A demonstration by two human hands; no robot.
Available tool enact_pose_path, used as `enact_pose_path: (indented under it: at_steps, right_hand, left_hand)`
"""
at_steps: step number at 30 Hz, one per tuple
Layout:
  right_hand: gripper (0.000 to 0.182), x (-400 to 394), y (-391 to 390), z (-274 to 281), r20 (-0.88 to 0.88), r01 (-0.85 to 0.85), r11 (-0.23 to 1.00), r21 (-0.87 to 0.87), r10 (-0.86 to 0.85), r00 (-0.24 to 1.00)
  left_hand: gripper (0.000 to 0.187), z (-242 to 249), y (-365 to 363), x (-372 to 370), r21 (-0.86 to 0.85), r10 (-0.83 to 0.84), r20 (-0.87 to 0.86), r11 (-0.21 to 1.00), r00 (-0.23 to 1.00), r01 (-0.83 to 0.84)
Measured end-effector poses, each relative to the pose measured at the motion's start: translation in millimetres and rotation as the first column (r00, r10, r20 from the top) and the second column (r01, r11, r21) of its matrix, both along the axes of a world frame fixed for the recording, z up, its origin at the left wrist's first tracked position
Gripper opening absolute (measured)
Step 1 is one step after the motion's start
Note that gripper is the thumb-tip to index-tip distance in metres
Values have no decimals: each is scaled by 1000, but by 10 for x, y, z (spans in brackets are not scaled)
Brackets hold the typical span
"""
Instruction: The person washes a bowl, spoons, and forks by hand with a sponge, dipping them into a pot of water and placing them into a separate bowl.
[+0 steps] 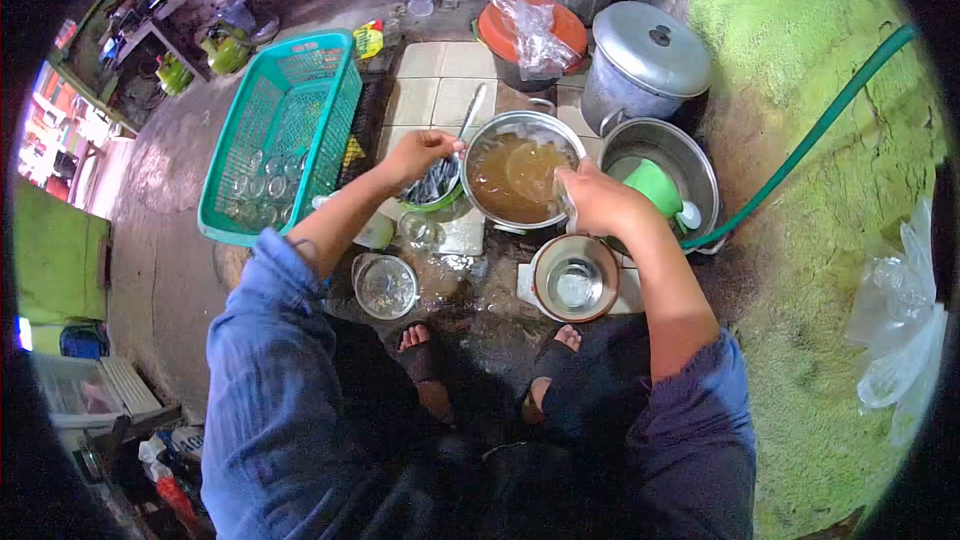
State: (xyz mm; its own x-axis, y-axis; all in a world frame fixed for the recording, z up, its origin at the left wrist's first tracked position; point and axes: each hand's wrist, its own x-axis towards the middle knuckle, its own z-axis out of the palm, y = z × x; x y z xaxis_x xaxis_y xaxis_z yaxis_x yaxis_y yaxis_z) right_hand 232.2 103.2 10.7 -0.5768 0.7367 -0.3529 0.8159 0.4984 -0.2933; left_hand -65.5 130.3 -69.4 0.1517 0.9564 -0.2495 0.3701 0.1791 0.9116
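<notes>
My left hand [422, 156] pinches a metal spoon [474, 110] that points up and away, at the left rim of a metal pot [472, 202]. Brownish liquid [505, 175] fills this pot, and a paler round shape shows in it. Closed fingers of my right hand [608, 202] overlap the pot's right rim; I cannot tell what they hold. Under my left wrist is a green basket [440, 202] packed with spoons. Clear glassware [418, 230] sits just below it. Nearer my feet stand a clear round container [386, 286] and a pot of clear water [575, 285].
A teal crate [330, 130] with several glasses [262, 185] stands at left. To the right, a large pot [708, 165] holds a green dipper [652, 185], and a green hose [815, 130] runs to it. Behind are a lidded pot [650, 50] and an orange-lidded bucket [495, 35].
</notes>
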Motion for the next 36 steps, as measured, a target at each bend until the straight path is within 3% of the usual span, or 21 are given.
enact_pose_path:
  at_steps: [3, 6, 7, 9, 11, 13, 14, 15, 17, 18, 19, 21, 22, 23, 25, 26, 29, 30, 33, 35, 36]
  right_hand:
    - [69, -142, 106, -200, -3, -39, 999, -11, 39, 999]
    - [55, -437, 164, -461, -79, -17, 982, -188, 2, 997]
    - [51, -494, 253, -911, -220, -77, 989, -126, 48, 974]
    - [44, -825, 224, -1171, -258, -112, 941, -319, 28, 966]
    - [35, -1222, 169, -1643, -426, -170, 929, -329, 14, 905]
    - [32, -1803, 77, -2095, -607, -97, 941, -325, -129, 784]
    - [33, -2102, 5, -2187, -640, -30, 905, -424, -276, 718]
    - [36, -2408, -75, -2291, -647, 29, 848, -530, -426, 632]
    - [35, -3080, -27, -2921, -609, -40, 647, -762, -693, 386]
    - [31, -3210, -153, -2461, -371, -99, 358, -928, -899, 233]
    - [31, -3377, -148, -2472, -368, -100, 354, -930, -900, 232]
    - [30, -3659, -138, -2540, -241, -146, 234, -961, -970, 31]
    - [28, -3794, -115, -2484, -290, 7, 291, -957, -956, 35]
    - [28, -3802, -108, -2460, -283, 10, 283, -959, -958, 41]
    - [28, -3753, -163, -2030, -321, -88, 319, -944, -947, 10]
    - [39, -3956, -1, -2461, -508, -299, 497, -815, -860, -44]
    - [27, -3848, -7, -2362, -389, -280, 369, -886, -921, 17]
    - [27, -3832, 39, -2580, -394, -341, 350, -872, -917, 67]
    - [26, -3737, 75, -2750, -401, -235, 369, -899, -910, 106]
    - [22, -3506, 25, -2528, -413, -306, 387, -870, -911, 22]
    - [22, -3348, 21, -2354, -341, -273, 322, -906, -940, 23]
  left_hand:
    - [24, 323, -282, -313, 154, -37, 19, 988, 999, 33]
    - [24, 369, -533, -681, 173, -21, -5, 985, 1000, 21]
    - [24, 279, -548, -847, 172, -8, -5, 985, 1000, 9]
    - [25, -86, -460, -1204, 69, 44, 42, 997, 998, -47]
    - [29, -391, -302, -1512, 74, 83, 41, 994, 996, -86]
    - [30, -762, -76, -1841, 115, 197, 61, 972, 978, -203]
    - [31, -814, -49, -1869, 117, 259, 144, 954, 955, -277]
    - [32, -722, -93, -1834, 132, 273, 142, 947, 951, -292]
    - [33, -1094, 16, -1975, 126, 309, 270, 928, 912, -351]
    - [33, -1147, 16, -1925, 175, 364, 249, 894, 897, -412]
    - [36, -1254, 28, -1909, 192, 430, 242, 857, 870, -477]
    - [38, -1304, -8, -1861, 221, 503, 78, 833, 861, -507]
    - [38, -1295, -1, -1832, 216, 506, 80, 833, 859, -510]
    - [39, -1291, -15, -1804, 276, 529, 33, 811, 848, -517]
    - [40, -1235, -79, -1769, 326, 560, -17, 786, 828, -525]
    - [40, -1182, -102, -1753, 349, 569, -40, 778, 822, -522]
    - [41, -1097, -147, -1702, 395, 583, -89, 765, 807, -509]
    - [39, -1166, -137, -1703, 396, 605, -129, 758, 786, -518]
    - [38, -1353, -25, -1807, 448, 644, -201, 731, 738, -515]
    - [38, -1302, -55, -1770, 410, 614, -178, 757, 769, -509]
    - [36, -1268, -63, -1735, 372, 615, -197, 768, 764, -522]
